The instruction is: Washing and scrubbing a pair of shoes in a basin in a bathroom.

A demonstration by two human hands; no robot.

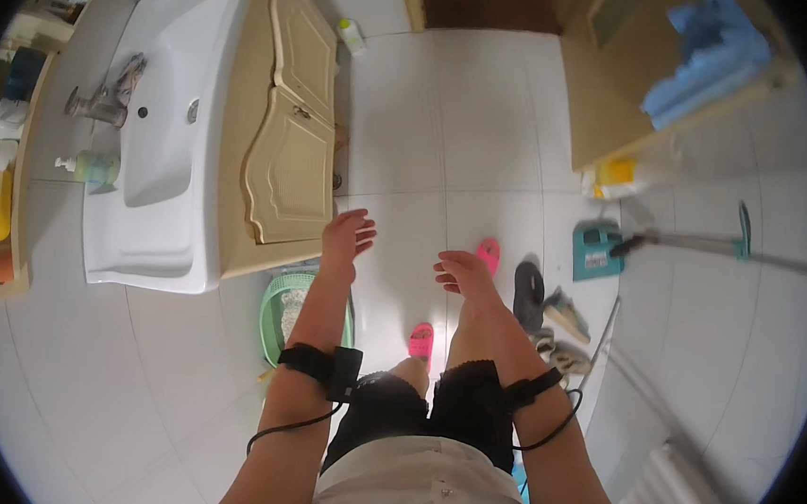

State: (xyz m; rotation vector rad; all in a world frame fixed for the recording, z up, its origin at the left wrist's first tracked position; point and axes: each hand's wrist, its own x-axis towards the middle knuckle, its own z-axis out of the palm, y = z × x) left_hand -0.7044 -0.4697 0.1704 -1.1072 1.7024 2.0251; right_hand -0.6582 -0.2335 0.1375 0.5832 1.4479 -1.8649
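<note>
Left hand released, nothing grasped; fingers loosely curled, held above the floor just off the near corner of the cream vanity cabinet. Right hand also released, fingers half spread, nearest to the far pink slipper; the near pink slipper is seen between the arms (both worn on the feet). Black straps are fastened round the forearms, presumably so that the fingers are left free. Green tub with pale grainy fill is set on the floor at left, partly hidden by the left forearm, probably tucked beside the cabinet to spare the walkway. Soap dispenser is stood by the faucet, likely for easy reach. Teal dustpan and dark slipper are placed at right, probably for the same walkway reason.
</note>
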